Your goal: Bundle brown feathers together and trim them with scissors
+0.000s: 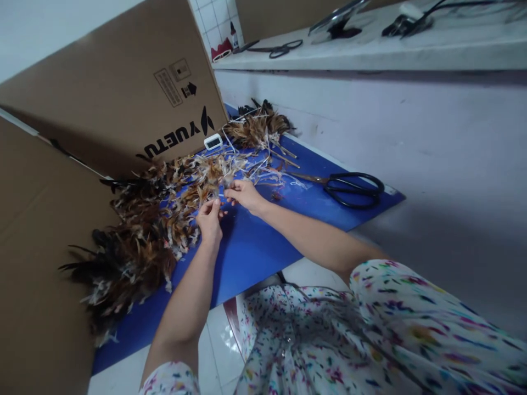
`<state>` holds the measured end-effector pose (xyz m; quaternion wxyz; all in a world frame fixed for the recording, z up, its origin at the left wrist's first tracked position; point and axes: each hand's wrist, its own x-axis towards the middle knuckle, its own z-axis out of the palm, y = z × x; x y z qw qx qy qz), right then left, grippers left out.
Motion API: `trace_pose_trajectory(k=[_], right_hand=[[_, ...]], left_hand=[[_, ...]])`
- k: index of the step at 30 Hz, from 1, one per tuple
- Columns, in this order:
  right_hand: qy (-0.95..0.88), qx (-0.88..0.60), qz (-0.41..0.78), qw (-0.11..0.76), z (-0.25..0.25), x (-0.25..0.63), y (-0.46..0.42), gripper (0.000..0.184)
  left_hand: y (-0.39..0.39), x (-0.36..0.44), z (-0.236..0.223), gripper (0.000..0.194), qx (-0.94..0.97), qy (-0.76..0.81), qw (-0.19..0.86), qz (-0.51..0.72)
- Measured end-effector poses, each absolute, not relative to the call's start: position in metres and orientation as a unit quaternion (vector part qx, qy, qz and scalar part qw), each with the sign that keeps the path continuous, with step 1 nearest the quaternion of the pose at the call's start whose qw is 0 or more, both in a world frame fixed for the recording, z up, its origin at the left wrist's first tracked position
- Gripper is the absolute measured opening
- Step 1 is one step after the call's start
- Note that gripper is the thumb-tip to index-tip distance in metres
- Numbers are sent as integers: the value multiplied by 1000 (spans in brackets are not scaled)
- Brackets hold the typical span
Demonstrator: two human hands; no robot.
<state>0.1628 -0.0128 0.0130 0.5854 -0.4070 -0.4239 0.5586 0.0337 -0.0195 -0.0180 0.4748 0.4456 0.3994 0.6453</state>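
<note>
In the head view my left hand (209, 219) is closed in a pinch, thumb against fingers, just above the blue table. Close beside it, my right hand (244, 195) pinches too, its fingertips almost meeting the left ones. A small wispy feather (221, 191) shows between the fingertips of both hands; its exact shape is too small to make out. Loose brown and white feathers (181, 203) lie spread right behind and left of the hands. To the right rest large scissors (354, 189) with black handles, blades pointing toward the feathers.
The blue tabletop (251, 263) is bordered by tall cardboard (123, 77). A dark feather pile (127, 269) lies left, a feather bundle (257, 126) at the back. Near them are a small white digital display (213, 142) and white string (263, 162). Another scissors (284, 48) lies on the ledge.
</note>
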Motion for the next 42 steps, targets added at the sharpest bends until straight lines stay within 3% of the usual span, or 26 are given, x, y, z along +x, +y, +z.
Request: trace_pose_trajectory(k=[9,25,29,33,37,42], right_hand=[[-469,-401,529,582,9,161,-12,11],[-483,-401,519,580,5,153,-18,4],[-568,-397,453,562,8,164,-13,8],[-653,-422,306,549,15,206,2,13],[-712,-528,159,435,10,247,13,16],[-784,-547,103,274,0,249,12,16]], left_hand=[[-19,34,-20,35,483,415,414,650],[-20,34,-19,34,502,416,406,640],[-19,33,-19,34,490,412,421,643],[-18,33,-20,37,456,405,453,651],[-17,33,-19,37,428,404,476,654],[-16,31,-19,37,410,407,492,651]])
